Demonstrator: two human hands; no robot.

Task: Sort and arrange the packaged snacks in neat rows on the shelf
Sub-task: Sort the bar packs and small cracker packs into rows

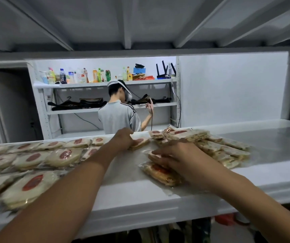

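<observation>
Clear-wrapped round snack packs with red labels (34, 158) lie in rows across the left half of the white shelf (140, 193). A loose heap of the same packs (216, 146) sits to the right of centre. My left hand (123, 139) reaches to the back of the shelf and rests on one pack (141, 142), fingers curled on its edge. My right hand (174, 156) lies flat, fingers spread, pressing on a small stack of packs (160, 172) near the front; whether it grips them is unclear.
The underside of another shelf board hangs low overhead (140, 23). Behind the shelf a person in a grey shirt (118, 116) stands facing a rack of bottles (81, 76) and hangers. The shelf's right end (272, 137) is bare. Dark items show below the shelf.
</observation>
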